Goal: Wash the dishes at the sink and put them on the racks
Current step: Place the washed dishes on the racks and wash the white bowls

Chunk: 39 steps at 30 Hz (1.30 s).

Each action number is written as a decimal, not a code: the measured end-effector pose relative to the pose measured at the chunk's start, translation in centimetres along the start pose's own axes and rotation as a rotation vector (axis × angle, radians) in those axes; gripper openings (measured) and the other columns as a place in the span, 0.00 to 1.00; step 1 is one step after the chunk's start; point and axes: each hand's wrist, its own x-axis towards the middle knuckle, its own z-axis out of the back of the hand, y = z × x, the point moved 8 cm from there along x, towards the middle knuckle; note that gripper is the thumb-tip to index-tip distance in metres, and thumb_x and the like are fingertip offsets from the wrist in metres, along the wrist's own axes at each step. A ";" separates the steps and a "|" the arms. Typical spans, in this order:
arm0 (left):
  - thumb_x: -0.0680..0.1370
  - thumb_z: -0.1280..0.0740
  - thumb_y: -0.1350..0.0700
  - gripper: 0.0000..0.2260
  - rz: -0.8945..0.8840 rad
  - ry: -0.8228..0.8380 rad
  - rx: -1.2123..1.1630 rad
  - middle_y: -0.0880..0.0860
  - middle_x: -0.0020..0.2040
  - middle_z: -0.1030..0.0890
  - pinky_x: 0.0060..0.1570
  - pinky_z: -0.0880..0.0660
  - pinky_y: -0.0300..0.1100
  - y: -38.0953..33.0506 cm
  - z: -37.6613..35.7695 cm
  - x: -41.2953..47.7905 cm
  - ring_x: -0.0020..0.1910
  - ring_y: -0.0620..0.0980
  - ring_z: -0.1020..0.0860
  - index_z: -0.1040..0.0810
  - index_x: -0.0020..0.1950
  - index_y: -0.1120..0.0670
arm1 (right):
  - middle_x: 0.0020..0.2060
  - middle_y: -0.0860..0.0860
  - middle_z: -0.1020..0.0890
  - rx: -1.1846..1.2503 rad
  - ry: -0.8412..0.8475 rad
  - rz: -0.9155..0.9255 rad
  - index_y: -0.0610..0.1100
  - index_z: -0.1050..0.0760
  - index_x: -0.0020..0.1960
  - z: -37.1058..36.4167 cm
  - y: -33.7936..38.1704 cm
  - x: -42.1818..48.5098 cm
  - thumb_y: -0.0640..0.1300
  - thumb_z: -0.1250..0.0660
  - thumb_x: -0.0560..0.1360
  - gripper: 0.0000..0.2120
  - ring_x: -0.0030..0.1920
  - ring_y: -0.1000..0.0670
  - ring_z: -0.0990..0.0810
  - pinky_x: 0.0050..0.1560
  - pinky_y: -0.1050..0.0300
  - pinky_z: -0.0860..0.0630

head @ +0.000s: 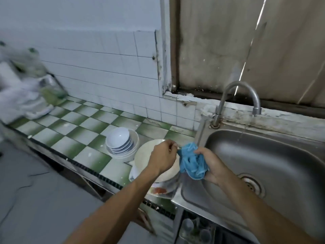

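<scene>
My right hand (pixel 210 166) grips a crumpled blue cloth (pixel 192 162) over the left rim of the steel sink (pixel 263 155). My left hand (pixel 163 155) pinches a thin metal utensil handle (pixel 177 147) whose other end is buried in the cloth. Under my left hand a large white plate (pixel 146 152) tops a pile of dishes at the counter edge. A stack of small white bowls (pixel 119 140) sits in a bigger white bowl just left of the plate.
The curved tap (pixel 237 95) stands behind the sink; a thin stream of water falls into it. The green-and-white checkered counter (pixel 70 127) runs left to a blurred dish rack (pixel 26 85) with white dishes. Glasses (pixel 193 229) sit on a shelf below the sink.
</scene>
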 end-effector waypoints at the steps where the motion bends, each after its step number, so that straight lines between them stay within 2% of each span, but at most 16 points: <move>1: 0.84 0.40 0.51 0.11 0.002 -0.015 0.032 0.52 0.45 0.17 0.44 0.30 0.43 1.7 1.7 0.5 0.48 0.55 0.20 0.20 0.54 0.54 | 0.48 0.37 0.16 -0.005 -0.012 0.002 0.37 0.23 0.60 -2.0 -0.4 1.1 0.40 0.37 0.76 0.15 0.42 0.40 0.17 0.43 0.49 0.20; 4: 0.84 0.40 0.52 0.11 0.002 -0.064 0.103 0.53 0.47 0.17 0.42 0.31 0.44 5.6 5.6 1.6 0.49 0.56 0.20 0.20 0.57 0.55 | 0.46 0.39 0.16 -0.017 -0.019 0.035 0.38 0.23 0.58 -6.8 -0.8 3.7 0.41 0.37 0.76 0.13 0.41 0.41 0.17 0.43 0.51 0.22; 8: 0.83 0.41 0.55 0.12 0.021 -0.123 0.171 0.57 0.53 0.17 0.48 0.29 0.47 9.6 9.0 3.4 0.52 0.58 0.21 0.20 0.58 0.58 | 0.39 0.42 0.18 -0.023 0.007 0.033 0.39 0.23 0.52 -11.8 -0.9 6.2 0.39 0.39 0.78 0.08 0.36 0.45 0.19 0.38 0.54 0.24; 13: 0.82 0.39 0.55 0.16 0.162 -0.201 0.235 0.62 0.63 0.21 0.61 0.32 0.51 14.6 12.3 5.6 0.62 0.62 0.26 0.23 0.67 0.59 | 0.44 0.41 0.18 -0.063 0.034 0.011 0.40 0.23 0.55 -15.4 -1.1 8.7 0.40 0.39 0.78 0.09 0.39 0.44 0.18 0.38 0.55 0.23; 18: 0.82 0.39 0.52 0.18 0.311 -0.256 0.264 0.62 0.66 0.26 0.63 0.30 0.53 19.1 15.1 6.9 0.64 0.64 0.27 0.26 0.69 0.57 | 0.45 0.41 0.18 -0.156 0.053 0.015 0.40 0.24 0.56 -18.8 -0.4 11.3 0.38 0.39 0.77 0.10 0.40 0.43 0.19 0.39 0.54 0.23; 22: 0.83 0.40 0.51 0.20 0.411 -0.226 0.266 0.63 0.67 0.29 0.64 0.32 0.55 21.7 16.0 7.7 0.65 0.65 0.29 0.30 0.71 0.60 | 0.47 0.41 0.18 -0.257 0.078 0.021 0.41 0.24 0.58 -21.0 -0.3 12.7 0.38 0.38 0.76 0.11 0.42 0.43 0.18 0.39 0.54 0.23; 27: 0.81 0.34 0.48 0.22 0.493 -0.140 0.254 0.60 0.65 0.26 0.59 0.27 0.53 25.6 16.7 9.5 0.62 0.62 0.24 0.30 0.69 0.60 | 0.51 0.39 0.17 -0.261 0.047 0.044 0.41 0.24 0.59 -22.3 -0.5 14.2 0.38 0.38 0.77 0.12 0.46 0.40 0.17 0.44 0.49 0.21; 31: 0.76 0.29 0.53 0.15 0.425 -0.033 0.341 0.58 0.54 0.17 0.51 0.22 0.49 27.0 16.8 11.4 0.52 0.58 0.19 0.21 0.57 0.61 | 0.51 0.38 0.17 -0.205 -0.060 0.038 0.40 0.24 0.61 -22.3 -1.1 14.8 0.38 0.38 0.76 0.14 0.46 0.40 0.17 0.44 0.49 0.21; 36: 0.77 0.35 0.61 0.09 0.338 0.078 0.428 0.62 0.54 0.18 0.47 0.26 0.46 26.8 16.8 13.7 0.54 0.62 0.20 0.23 0.55 0.63 | 0.54 0.38 0.19 -0.107 -0.131 0.026 0.40 0.27 0.63 -22.8 -2.4 14.3 0.38 0.38 0.77 0.15 0.48 0.40 0.18 0.43 0.49 0.21; 39: 0.79 0.38 0.61 0.09 0.264 0.110 0.477 0.63 0.56 0.18 0.47 0.27 0.47 26.1 16.8 14.6 0.55 0.63 0.20 0.24 0.56 0.64 | 0.56 0.37 0.19 -0.096 -0.191 0.057 0.41 0.26 0.60 -22.8 -2.7 13.8 0.38 0.38 0.77 0.13 0.51 0.39 0.18 0.48 0.46 0.19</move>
